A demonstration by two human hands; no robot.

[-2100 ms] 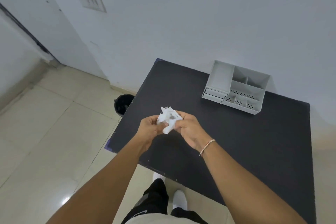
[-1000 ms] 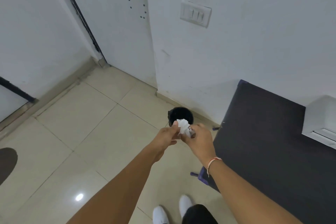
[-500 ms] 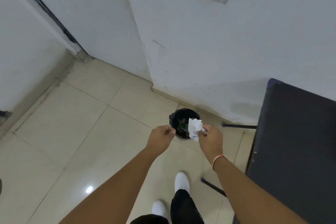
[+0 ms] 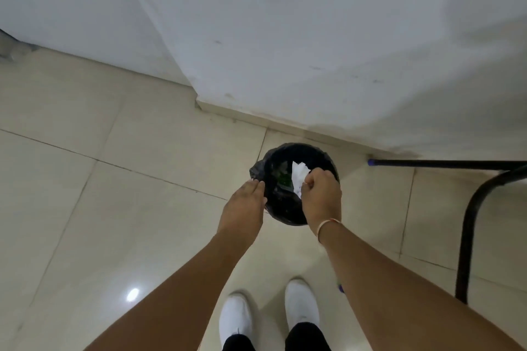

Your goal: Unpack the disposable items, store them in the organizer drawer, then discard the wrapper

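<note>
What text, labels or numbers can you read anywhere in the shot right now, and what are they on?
None can be read.
The crumpled white wrapper, pinched by the right hand over the black bin: no print legible.
The bin's black liner: no visible label.
The white shoes: no legible brand mark.
The wall and floor tiles: only scuffs and joints, no signs.

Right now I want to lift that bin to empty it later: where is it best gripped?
Take the black bin by its round rim, from above on the near side, where the liner folds over. The right hand holds the wrapper over the opening; the left hand hovers at the left edge.
</note>
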